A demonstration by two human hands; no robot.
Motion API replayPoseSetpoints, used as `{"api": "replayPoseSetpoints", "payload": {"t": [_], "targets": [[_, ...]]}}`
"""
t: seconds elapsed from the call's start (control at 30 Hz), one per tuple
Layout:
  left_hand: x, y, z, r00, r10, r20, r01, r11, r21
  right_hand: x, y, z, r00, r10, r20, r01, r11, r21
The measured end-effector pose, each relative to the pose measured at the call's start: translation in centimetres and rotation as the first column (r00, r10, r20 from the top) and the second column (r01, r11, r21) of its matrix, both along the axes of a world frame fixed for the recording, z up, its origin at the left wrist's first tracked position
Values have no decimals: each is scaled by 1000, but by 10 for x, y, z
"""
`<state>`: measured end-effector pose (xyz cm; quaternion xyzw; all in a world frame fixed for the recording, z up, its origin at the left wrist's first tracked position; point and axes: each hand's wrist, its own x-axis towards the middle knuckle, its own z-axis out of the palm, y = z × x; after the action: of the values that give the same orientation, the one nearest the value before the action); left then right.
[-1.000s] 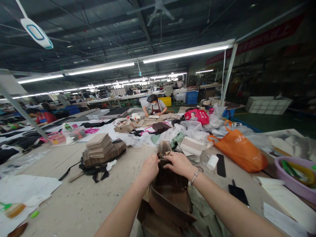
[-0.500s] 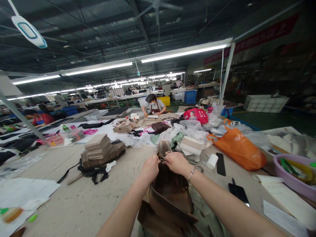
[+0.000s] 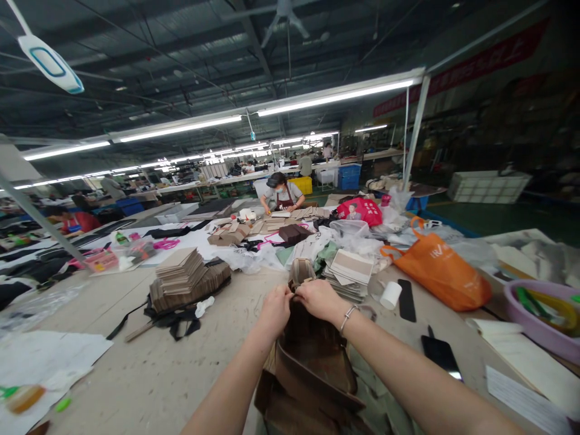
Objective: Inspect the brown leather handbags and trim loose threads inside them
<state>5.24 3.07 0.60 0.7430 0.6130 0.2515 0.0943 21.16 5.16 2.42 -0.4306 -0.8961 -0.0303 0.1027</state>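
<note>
The fingertips of the left hand (image 3: 275,307) and right hand (image 3: 318,298) nearly meet, both pinched closed on the far upper edge of a brown bag (image 3: 312,356). What exactly lies between them is too small and too covered by the fingers to make out. The bag stands at the near side of the surface (image 3: 181,374), between the forearms; its lower part is cut off by the bottom of the view, and its inside is dark. It looks smooth and slightly shiny, like leather or something similar, with a curved flap edge bulging toward the camera. Crumpled grey-green cloth (image 3: 378,386) shows beside it, partly behind the right forearm.

A thin metal bracelet (image 3: 348,319) circles the right wrist. Beyond the hands, a paper-backed stack of flat pieces (image 3: 351,273) sits near clear, wrinkled plastic. To the left, square tan pieces (image 3: 181,270) are piled on a bundle of brown ones with black straps. To the right lie a white roll (image 3: 390,296), a slumped orange bag (image 3: 437,269) and a round purple basin (image 3: 544,317), cut off by the frame. Across the surface, a person (image 3: 283,192) in an apron bends over flat pieces.
</note>
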Motion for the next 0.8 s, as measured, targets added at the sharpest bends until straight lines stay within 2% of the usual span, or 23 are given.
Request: {"api": "replayPoseSetpoints", "payload": {"t": [0.07,0.17,0.3,0.53,0.67,0.8], "targets": [[0,-6,3,997,40,58,-38,999,-38,-2,2,-1,1000,-18,-5,18,1000,-3],[-1,-18,10,992,91,84,-76,982,-173,-3,4,0,999,-43,-7,43,999,-12],[-5,-26,13,1000,7,-14,-11,963,-268,-1,3,4,996,-93,3,93,995,-26],[-20,-8,19,996,-17,-89,3,987,-159,4,-12,7,984,-176,12,176,983,-54],[-11,-6,24,986,-69,-152,57,995,-78,-1,-16,7,981,-195,10,195,978,-71],[0,-4,19,976,-17,-217,17,1000,-3,-7,-13,8,977,-212,17,213,973,-93]]}}
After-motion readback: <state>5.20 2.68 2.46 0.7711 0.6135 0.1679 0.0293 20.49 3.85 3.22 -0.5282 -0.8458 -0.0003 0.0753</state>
